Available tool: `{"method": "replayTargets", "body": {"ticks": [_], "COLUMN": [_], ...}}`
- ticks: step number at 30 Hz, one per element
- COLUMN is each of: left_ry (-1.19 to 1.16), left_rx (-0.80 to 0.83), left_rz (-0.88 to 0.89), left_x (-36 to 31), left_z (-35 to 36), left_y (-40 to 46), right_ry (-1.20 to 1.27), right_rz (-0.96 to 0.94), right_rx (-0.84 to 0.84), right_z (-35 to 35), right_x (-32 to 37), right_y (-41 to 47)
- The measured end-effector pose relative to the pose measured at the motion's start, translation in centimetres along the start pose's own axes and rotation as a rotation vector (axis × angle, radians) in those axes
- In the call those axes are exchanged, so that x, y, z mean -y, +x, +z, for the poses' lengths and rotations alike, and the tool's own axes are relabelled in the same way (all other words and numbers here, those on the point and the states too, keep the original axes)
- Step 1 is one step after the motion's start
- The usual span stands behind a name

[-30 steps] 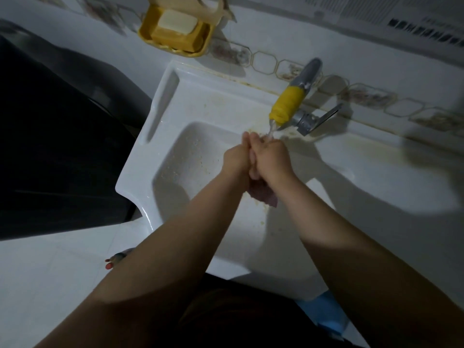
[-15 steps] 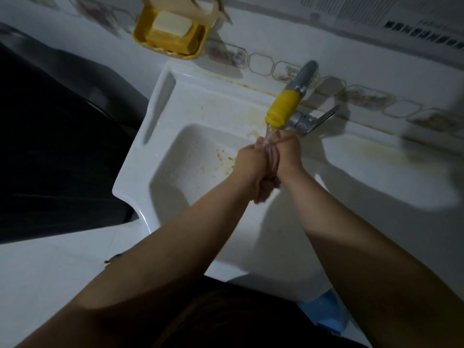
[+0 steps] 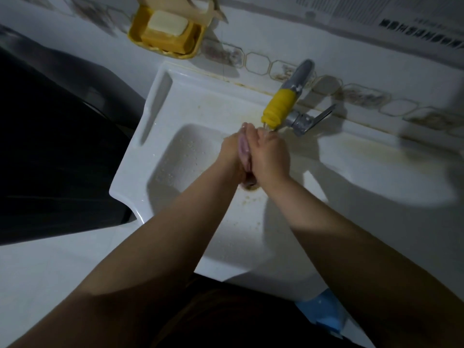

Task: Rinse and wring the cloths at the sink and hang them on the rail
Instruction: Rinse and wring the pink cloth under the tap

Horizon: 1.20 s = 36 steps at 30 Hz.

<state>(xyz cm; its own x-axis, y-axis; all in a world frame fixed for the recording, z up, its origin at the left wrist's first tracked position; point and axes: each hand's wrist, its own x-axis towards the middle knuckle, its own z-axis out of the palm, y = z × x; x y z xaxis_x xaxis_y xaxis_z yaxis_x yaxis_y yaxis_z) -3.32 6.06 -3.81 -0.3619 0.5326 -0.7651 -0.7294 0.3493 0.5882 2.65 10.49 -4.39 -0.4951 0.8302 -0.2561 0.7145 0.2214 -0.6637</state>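
Bottom edge: dark clothing of the person, plus a blue object low right, partly hidden by the right forearm; can't tell what it is. White surface to the lower left.

Both forearms reach forward over the white sink and meet over the basin.

Left hand and right hand are pressed together palm to palm with a pinkish cloth sandwiched between them. Cloth shows as a narrow strip in the seam between the hands, and a bunched end sticks out below the wrists, above the basin floor. Fingers of both hands lie fairly straight and close together, fingertips pointing toward the tap; they are flat against the cloth rather than wrapped round it. Thumbs not visible.

Basin has water droplets on its left slope and brownish specks near the drain area, just below the hands.

Just beyond the fingertips: tap with a yellow spout sleeve, a thin stream falling at the fingertips. Metal lever handle to its right.

Far: tiled wall with a patterned border. Yellow soap dish mounted upper left, holding a pale soap bar on top of a yellow one.

Dark bulky object fills the left side, unclear what.
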Motion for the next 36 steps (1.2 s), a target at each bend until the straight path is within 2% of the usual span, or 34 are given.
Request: {"method": "replayTargets", "body": {"ticks": [2,3,4,7,9,12,14,17,21,23,26,30,33,34,36], "left_ry": [0.105,0.130,0.156,0.035,-0.026,0.044,0.135,0.115,0.157,0.201,0.135,0.426,0.121,0.091,0.141], "left_rx": [0.118,0.172,0.225,0.330,0.361,0.190,0.033,-0.131,-0.138,-0.118,-0.084,-0.151,-0.098,-0.084,-0.175], "left_rz": [-0.086,-0.121,-0.126,-0.010,0.007,0.106,0.132,0.071,0.062,0.083,-0.002,0.076,-0.063,-0.081,-0.036], "left_x": [0.7,0.9,0.7,0.6,0.7,1.3,1.5,1.1,0.4,1.3,2.7,2.0,2.4,2.9,2.8], "left_z": [0.1,-0.2,-1.0,-4.2,-5.5,-6.2,-6.0,-4.1,-1.5,-0.2,1.0,-0.2,0.5,0.5,-0.3], "left_y": [0.0,0.2,0.2,0.9,0.7,0.9,0.7,0.5,1.0,0.4,-0.4,1.3,-0.2,0.3,0.8], "right_ry": [-0.006,0.022,0.130,0.564,0.669,0.843,0.876,0.685,0.286,0.176,0.227,0.079,0.117,0.131,0.096], "right_rz": [0.074,0.101,0.141,0.349,0.370,0.265,0.211,0.115,-0.034,0.028,0.146,0.083,0.158,0.158,0.092], "right_rx": [-0.046,-0.016,0.008,0.072,0.188,0.382,0.407,0.256,0.195,0.093,-0.045,0.076,0.014,-0.003,0.022], "right_z": [-0.7,-1.1,-1.4,-2.7,-3.7,-4.5,-4.4,-3.5,-0.2,0.1,-0.3,0.9,0.5,0.5,1.1], "right_x": [-0.8,-1.5,-2.3,-4.5,-5.7,-6.5,-5.9,-3.6,-1.0,-0.6,-0.7,-0.3,-1.0,-1.1,-0.8], "right_y": [1.6,2.2,2.7,3.0,2.6,2.3,2.3,1.4,-1.4,-0.9,1.0,-0.9,1.1,1.4,0.3]}}
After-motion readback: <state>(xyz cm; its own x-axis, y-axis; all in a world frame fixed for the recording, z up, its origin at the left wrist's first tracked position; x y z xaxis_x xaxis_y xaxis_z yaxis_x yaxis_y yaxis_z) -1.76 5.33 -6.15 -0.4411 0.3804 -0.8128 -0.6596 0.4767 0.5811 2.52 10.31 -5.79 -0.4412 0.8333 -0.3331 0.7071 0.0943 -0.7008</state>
